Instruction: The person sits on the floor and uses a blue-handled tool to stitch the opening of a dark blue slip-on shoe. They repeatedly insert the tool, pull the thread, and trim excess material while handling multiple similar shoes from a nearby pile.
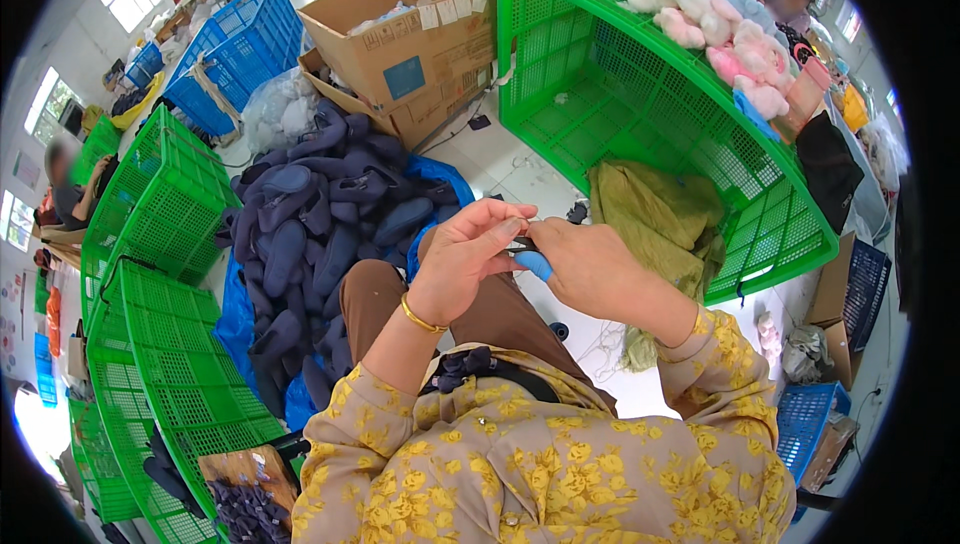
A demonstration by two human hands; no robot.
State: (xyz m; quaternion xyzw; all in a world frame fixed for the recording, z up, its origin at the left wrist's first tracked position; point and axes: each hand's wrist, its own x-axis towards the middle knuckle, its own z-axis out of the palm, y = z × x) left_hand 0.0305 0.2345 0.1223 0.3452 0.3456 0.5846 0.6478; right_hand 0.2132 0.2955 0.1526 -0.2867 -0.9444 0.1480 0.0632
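Over my lap, my two hands meet. My left hand point(462, 256) is closed in a pinch, thumb against fingertips; what it pinches is too small to make out. My right hand point(590, 262) is closed around a small dark tool point(520, 245), mostly hidden in the fingers, and its tip touches the left fingers. A bright blue piece point(535, 265) shows under the right hand; I cannot tell whether it is a finger cover or part of the tool. Left of my knees lies a big heap of dark navy slipper-shaped pieces point(285, 252) on blue plastic sheeting point(229, 310).
Green crates point(185, 349) line my left side. A tipped green crate point(640, 74) stands at the right, with olive cloth point(650, 219) in it and pink and white plush pieces point(755, 54) above. Ahead are a cardboard box point(440, 69) and a blue crate point(240, 59). Small dark pieces fill a tray point(265, 464).
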